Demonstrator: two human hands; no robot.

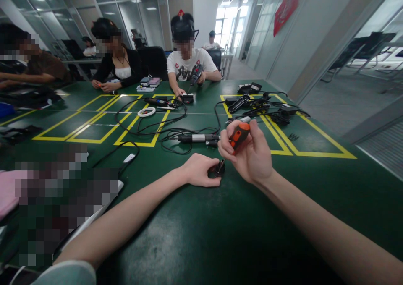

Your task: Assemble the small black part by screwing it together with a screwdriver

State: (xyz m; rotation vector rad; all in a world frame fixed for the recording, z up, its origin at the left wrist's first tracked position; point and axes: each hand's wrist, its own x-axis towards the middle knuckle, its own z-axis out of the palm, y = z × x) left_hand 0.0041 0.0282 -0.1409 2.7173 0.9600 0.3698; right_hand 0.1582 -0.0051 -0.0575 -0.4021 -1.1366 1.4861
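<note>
My right hand (252, 159) is wrapped round the orange and black handle of a screwdriver (240, 134), its shaft slanting down to the left. The tip meets a small dark round part (217, 170) on the green table. Thumb and fingers of my left hand (201, 170) close on that part from the left and hold it against the tabletop. What kind of part it is cannot be made out. Just beyond my hands lies a black and silver cylindrical tool (198, 138) with a cord.
Black cables and devices (264, 108) lie in a heap at the right back. Several small dark pieces (293, 137) sit near it. A white ring (146, 112) lies left of centre. Across the green table (176, 222), a person holds a power drill (195, 75). Yellow tape marks rectangles.
</note>
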